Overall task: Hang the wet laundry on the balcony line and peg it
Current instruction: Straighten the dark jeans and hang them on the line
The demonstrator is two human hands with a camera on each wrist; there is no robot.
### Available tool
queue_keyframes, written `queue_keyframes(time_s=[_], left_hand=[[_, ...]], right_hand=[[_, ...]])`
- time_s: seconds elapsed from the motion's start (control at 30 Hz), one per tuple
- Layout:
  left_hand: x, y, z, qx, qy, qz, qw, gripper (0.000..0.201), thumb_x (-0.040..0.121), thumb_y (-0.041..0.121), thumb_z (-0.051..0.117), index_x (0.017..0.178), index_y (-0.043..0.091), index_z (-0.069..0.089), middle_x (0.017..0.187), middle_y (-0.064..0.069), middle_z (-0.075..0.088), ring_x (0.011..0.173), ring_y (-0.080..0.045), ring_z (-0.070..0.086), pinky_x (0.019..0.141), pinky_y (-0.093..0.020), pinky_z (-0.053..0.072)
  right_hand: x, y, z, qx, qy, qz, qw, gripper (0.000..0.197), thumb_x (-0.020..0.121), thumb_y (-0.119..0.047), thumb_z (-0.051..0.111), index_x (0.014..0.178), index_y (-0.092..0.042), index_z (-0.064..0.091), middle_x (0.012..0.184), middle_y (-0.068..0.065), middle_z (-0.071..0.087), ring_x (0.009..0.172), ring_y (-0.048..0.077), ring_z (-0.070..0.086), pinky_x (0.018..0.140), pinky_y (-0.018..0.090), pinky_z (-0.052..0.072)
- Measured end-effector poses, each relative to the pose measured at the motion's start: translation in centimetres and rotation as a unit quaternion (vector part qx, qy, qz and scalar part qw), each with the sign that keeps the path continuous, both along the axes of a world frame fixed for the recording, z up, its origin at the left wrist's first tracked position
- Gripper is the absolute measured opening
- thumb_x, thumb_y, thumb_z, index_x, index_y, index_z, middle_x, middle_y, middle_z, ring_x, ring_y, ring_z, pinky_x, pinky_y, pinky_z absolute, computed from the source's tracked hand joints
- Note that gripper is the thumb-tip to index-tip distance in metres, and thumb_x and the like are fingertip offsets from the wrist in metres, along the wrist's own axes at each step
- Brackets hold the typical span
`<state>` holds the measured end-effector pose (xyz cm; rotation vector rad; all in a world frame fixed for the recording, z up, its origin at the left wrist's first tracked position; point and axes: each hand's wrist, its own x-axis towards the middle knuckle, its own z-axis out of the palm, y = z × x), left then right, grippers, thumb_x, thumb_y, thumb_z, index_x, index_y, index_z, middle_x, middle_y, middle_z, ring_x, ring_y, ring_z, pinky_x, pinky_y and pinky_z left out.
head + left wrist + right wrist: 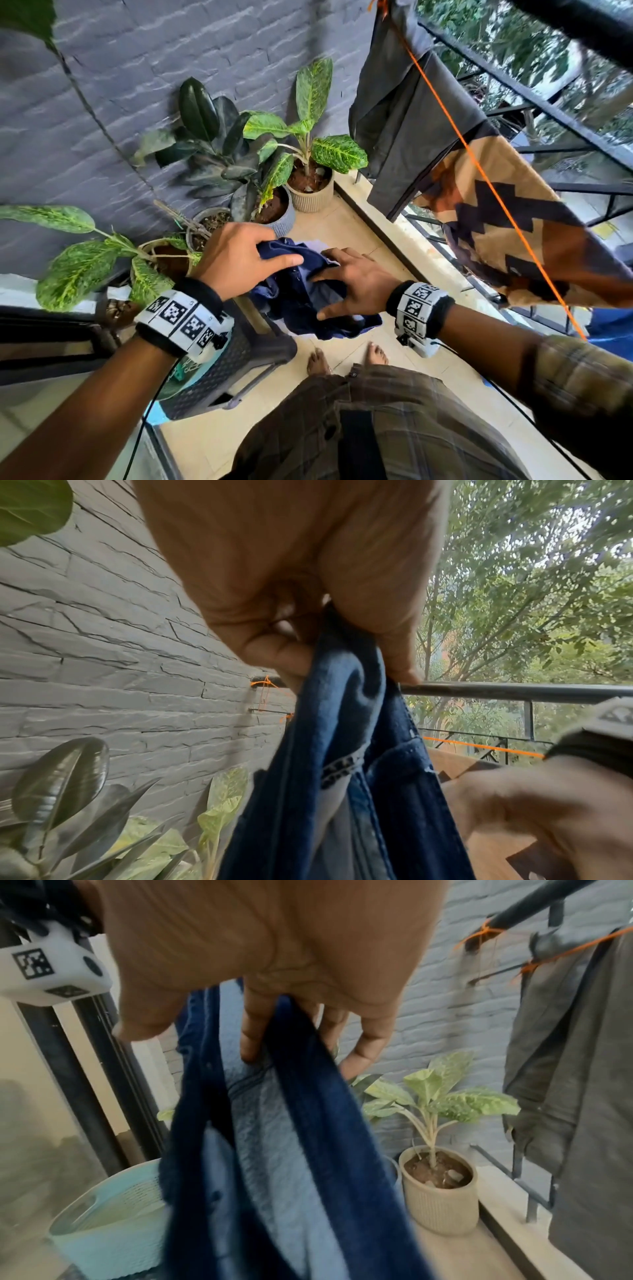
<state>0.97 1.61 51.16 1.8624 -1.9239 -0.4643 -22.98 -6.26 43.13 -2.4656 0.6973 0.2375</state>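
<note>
Plants (219, 144) line the grey wall (102, 85) at the left, with a dark stool (236, 363) beneath them. The left hand (236, 260) pinches the top edge of the jeans (298, 294) between thumb and curled fingers. The jeans hang in the air above the floor (342, 222), between both hands. The right hand (356, 284) hooks its fingers into a fold of them. At the right, the orange line (493, 188) carries a grey garment (404, 130) and a patterned cloth (507, 219), close by the railing (534, 99).
</note>
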Motion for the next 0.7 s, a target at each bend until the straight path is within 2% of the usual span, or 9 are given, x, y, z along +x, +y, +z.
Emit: queue_keyframes(time_s=[0.1,0.17,0.27,0.33,0.4,0.47,0.57,0.67,0.7], left_hand=[[-0.9,-0.2,0.5,-0.005,0.002,0.038,0.999,0.058,0.073,0.072,0.062,0.052,0.022,0.042,0.049,0.004,0.040,0.050,-0.019,0.044,0.048,-0.038,0.041],[-1.2,-0.1,0.7,-0.007,0.015,0.063,0.998,0.061,0.072,0.071,0.065,0.051,0.018,0.043,0.046,0.002,0.040,0.048,-0.018,0.043,0.047,-0.035,0.036],[-1.6,0.4,1.1,-0.026,0.036,0.094,0.995,0.066,0.073,0.064,0.075,0.049,0.025,0.028,0.043,0.004,0.030,0.043,-0.010,0.034,0.045,-0.029,0.024],[-1.6,0.5,1.0,-0.030,0.047,0.112,0.992,0.066,0.072,0.064,0.076,0.049,0.025,0.028,0.042,0.005,0.030,0.042,-0.007,0.032,0.046,-0.028,0.023],[-1.5,0.7,0.7,-0.024,0.054,0.129,0.990,0.067,0.071,0.073,0.068,0.050,0.019,0.035,0.044,0.003,0.036,0.043,-0.011,0.036,0.047,-0.030,0.025],[-1.1,0.9,0.2,-0.015,0.064,0.144,0.987,0.069,0.070,0.078,0.062,0.052,0.014,0.041,0.045,0.001,0.041,0.046,-0.018,0.041,0.048,-0.032,0.029],[0.1,1.5,-0.5,-0.005,0.110,0.160,0.981,0.067,0.070,0.077,0.066,0.055,0.014,0.048,0.049,0.000,0.049,0.049,-0.019,0.047,0.049,-0.030,0.032],[1.5,2.5,-1.0,-0.004,0.121,0.166,0.979,0.064,0.065,0.079,0.063,0.057,0.016,0.053,0.051,0.002,0.052,0.050,-0.015,0.048,0.049,-0.026,0.031],[1.7,2.8,-1.1,-0.003,0.119,0.164,0.979,0.062,0.064,0.079,0.063,0.057,0.019,0.053,0.051,0.003,0.053,0.050,-0.012,0.048,0.049,-0.026,0.032]], right_hand=[[1.0,1.5,-1.1,-0.005,-0.015,-0.032,0.999,0.075,0.064,-0.086,0.057,0.124,-0.044,0.047,0.120,-0.003,0.041,0.109,0.021,0.042,0.095,0.041,0.045],[1.5,1.9,-1.6,-0.022,-0.013,-0.050,0.998,0.077,0.061,-0.087,0.059,0.121,-0.042,0.044,0.117,-0.003,0.039,0.105,0.021,0.042,0.090,0.042,0.048],[1.6,2.7,-2.0,-0.070,0.013,-0.044,0.996,0.076,0.067,-0.082,0.060,0.127,-0.039,0.042,0.121,0.002,0.037,0.104,0.025,0.043,0.085,0.040,0.047],[1.5,3.1,-2.4,-0.092,-0.005,-0.042,0.995,0.062,0.078,-0.070,0.060,0.127,-0.035,0.046,0.123,0.006,0.038,0.102,0.028,0.046,0.080,0.041,0.050],[1.3,3.2,-2.5,-0.078,-0.054,-0.047,0.994,0.040,0.088,-0.053,0.061,0.117,-0.025,0.058,0.119,0.010,0.043,0.093,0.032,0.052,0.074,0.044,0.053],[1.0,2.8,-2.3,-0.037,-0.096,-0.036,0.994,0.026,0.091,-0.038,0.063,0.105,-0.017,0.065,0.123,0.014,0.046,0.089,0.033,0.057,0.077,0.041,0.053],[-0.1,1.7,-1.7,0.015,-0.137,-0.027,0.990,0.016,0.092,-0.030,0.064,0.094,-0.014,0.063,0.139,0.014,0.043,0.098,0.028,0.060,0.089,0.032,0.047],[-1.5,0.1,-0.8,0.031,-0.174,-0.054,0.983,0.014,0.091,-0.027,0.063,0.087,-0.016,0.056,0.136,0.008,0.048,0.096,0.018,0.059,0.086,0.027,0.046],[-1.8,-0.3,-0.5,0.029,-0.186,-0.058,0.980,0.014,0.091,-0.026,0.063,0.087,-0.015,0.056,0.131,0.008,0.052,0.099,0.018,0.059,0.086,0.027,0.046]])
